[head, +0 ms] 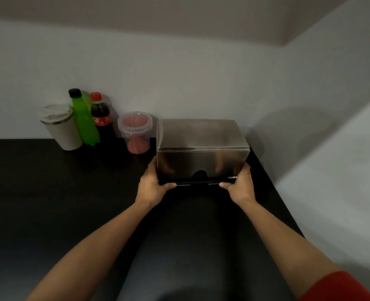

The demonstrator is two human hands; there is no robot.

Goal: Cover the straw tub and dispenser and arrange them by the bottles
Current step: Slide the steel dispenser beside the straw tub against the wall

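- Both hands on the dispenser (202, 148): my left hand (152, 184) wraps its lower left corner, my right hand (239, 185) the lower right, thumbs curled along the bottom front edge, fingers closed against the steel sides.
- Dispenser sits on the black tabletop (60, 203) at the back right, close to the wall, its lid down flat. It looks covered.
- Straw tub (135, 132) stands just left of the dispenser, nearly touching it, clear lid on. Red straws inside, fanned at the top, bunched at the bottom.
- Left of the tub: cola bottle (101, 118), red cap on, dark liquid nearly to the neck; green bottle (84, 120), black cap on, full and leaning a little; then a pale lidded cup (60, 127), contents hidden.
- Risk, as I judge it: sliding the dispenser further left would press its corner into the tub. The tub is light and tall for its base, so it may tip into the cola bottle.
- Risk: polished steel gives poor purchase. If I lift rather than slide, the box could slip through my grip and drop.
- Risk: the tabletop's right edge runs just beside the dispenser. A careless push right would hang it over.
- Whether the lid latches, I cannot tell; a tilt might flip it open.
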